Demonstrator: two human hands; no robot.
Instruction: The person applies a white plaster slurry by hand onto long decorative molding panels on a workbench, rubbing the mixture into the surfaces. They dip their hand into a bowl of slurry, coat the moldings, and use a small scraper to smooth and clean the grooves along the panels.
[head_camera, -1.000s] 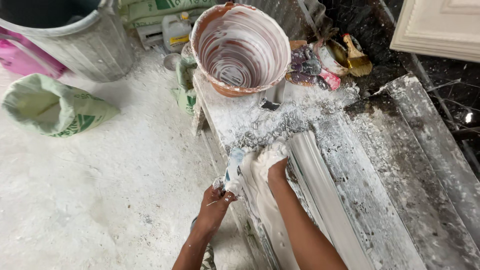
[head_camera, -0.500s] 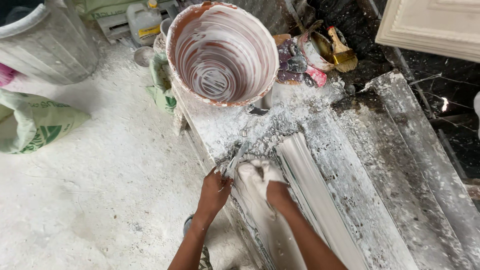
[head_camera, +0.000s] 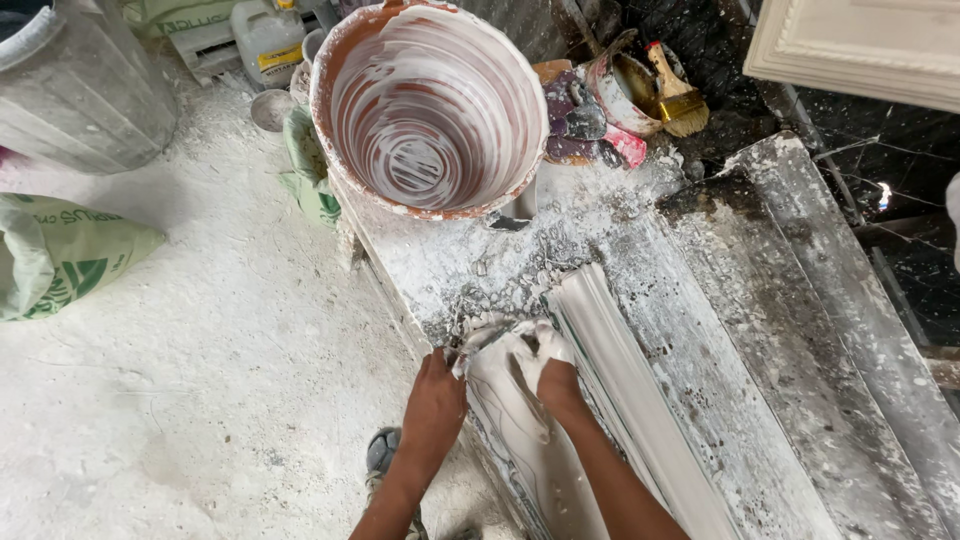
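Note:
A long white plaster moulding (head_camera: 640, 400) lies along a plaster-crusted workbench (head_camera: 740, 330). Wet white plaster (head_camera: 510, 410) covers the near-left strip of the bench beside it. My right hand (head_camera: 548, 368), coated in plaster, presses on the upper end of that wet strip with fingers curled. My left hand (head_camera: 435, 400) rests at the bench's left edge, fingers touching the wet plaster's end. Whether either hand holds a tool is hidden by the plaster. A large orange-brown bucket (head_camera: 430, 105), smeared white inside, stands at the bench's far end.
A grey bin (head_camera: 80, 90) and a green sack (head_camera: 60, 255) sit on the dusty white floor at left. A white jug (head_camera: 265, 40) stands behind the bucket. A brush (head_camera: 675, 90) and small pots lie at top right. My shoe (head_camera: 385, 455) shows below.
The view has shifted nearer the bench end. Both hands moved up along the wet plaster strip toward the moulding's end, and now sit closer together.

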